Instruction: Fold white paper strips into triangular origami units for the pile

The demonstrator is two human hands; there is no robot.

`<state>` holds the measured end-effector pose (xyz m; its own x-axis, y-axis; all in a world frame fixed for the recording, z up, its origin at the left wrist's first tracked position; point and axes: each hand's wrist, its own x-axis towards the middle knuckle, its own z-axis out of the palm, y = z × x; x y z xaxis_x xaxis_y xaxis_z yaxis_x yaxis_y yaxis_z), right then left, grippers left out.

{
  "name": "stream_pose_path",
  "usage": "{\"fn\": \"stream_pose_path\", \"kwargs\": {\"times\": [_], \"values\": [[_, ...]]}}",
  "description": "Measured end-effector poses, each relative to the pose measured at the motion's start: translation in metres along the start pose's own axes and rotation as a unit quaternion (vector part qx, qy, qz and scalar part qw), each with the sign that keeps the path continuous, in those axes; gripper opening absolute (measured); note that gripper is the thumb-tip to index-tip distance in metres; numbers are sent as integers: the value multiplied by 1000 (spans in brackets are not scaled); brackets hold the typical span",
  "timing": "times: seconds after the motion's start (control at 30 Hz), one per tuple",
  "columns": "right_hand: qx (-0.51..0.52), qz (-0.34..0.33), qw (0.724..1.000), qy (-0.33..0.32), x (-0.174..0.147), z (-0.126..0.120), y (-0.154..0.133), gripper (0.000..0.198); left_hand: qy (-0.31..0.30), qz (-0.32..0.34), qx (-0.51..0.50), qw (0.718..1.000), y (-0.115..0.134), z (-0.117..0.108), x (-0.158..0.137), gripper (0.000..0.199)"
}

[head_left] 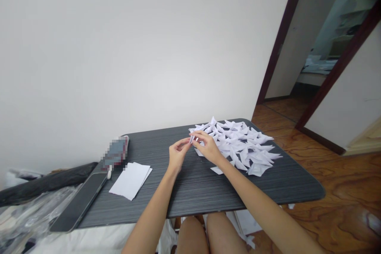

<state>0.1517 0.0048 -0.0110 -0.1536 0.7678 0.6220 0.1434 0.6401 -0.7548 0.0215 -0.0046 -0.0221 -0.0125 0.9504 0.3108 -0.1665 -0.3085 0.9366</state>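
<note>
My left hand [177, 154] and my right hand [207, 147] meet above the dark table [154, 154], fingertips pinched together. Between them is a small folded piece of white paper [192, 139], mostly covered by my fingers. Just behind and to the right of my right hand spreads a heap of white folded paper boats [238, 143], several of them overlapping. Left of my left hand lies a short stack of flat white paper sheets [131, 179].
A pixelated device [115, 152] stands at the table's left end, with a small white object [110, 172] beside it. Plastic-wrapped items [38, 206] lie left of the table. The white wall [149, 47] rises behind; a doorway [312, 55] opens at right. Paper lies on the floor below.
</note>
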Motion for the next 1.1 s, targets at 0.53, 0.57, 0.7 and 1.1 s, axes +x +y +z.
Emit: {"fn": "stream_pose_path", "kwargs": {"times": [0.53, 0.57, 0.7, 1.1], "values": [[-43, -81, 996, -18, -8, 7, -4, 19, 63, 7, -103, 993, -4, -5, 9, 18], [-47, -82, 995, -34, -9, 9, -6, 17, 73, 25, -69, 995, -4, -5, 8, 18], [-3, -23, 998, -58, -12, 17, -6, 14, 92, 92, 74, 989, -2, -3, 2, 16], [204, 125, 971, -6, -3, 12, -1, 17, -47, 74, 73, 993, 10, 4, -6, 26]]}}
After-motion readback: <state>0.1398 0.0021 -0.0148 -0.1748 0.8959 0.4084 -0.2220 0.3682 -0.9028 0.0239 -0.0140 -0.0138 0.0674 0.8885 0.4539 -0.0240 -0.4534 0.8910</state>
